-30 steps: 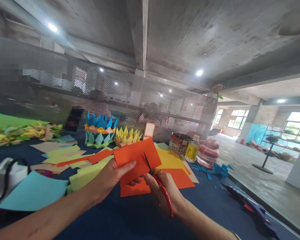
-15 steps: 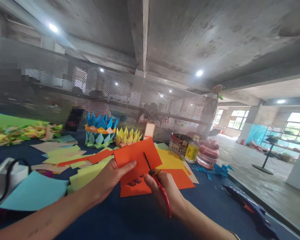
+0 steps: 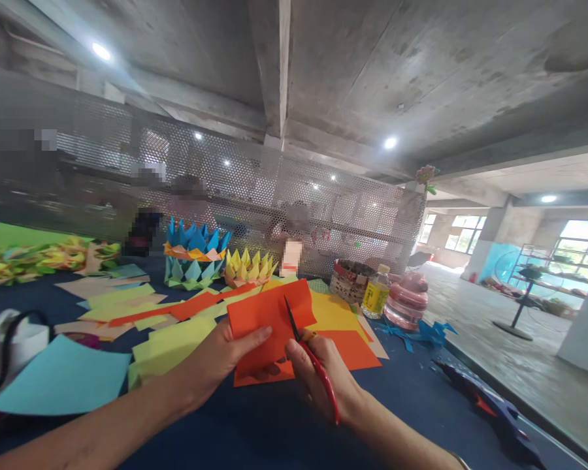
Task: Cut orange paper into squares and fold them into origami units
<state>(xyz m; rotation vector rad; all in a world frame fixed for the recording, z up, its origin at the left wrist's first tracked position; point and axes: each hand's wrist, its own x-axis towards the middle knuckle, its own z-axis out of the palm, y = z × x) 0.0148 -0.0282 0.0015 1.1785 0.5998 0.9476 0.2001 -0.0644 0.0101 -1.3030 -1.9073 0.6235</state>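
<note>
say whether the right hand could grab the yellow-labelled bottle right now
Probably not yet: the right hand is taken up with the red-handled scissors. With those put down, likely yes, as only low-lying paper sheets seem to come between it and the bottle.

You have one pair of scissors [image 3: 324,376] at centre. Right of centre, you have one basket [image 3: 349,283], one bottle [image 3: 374,297] and one pink container [image 3: 406,301].
</note>
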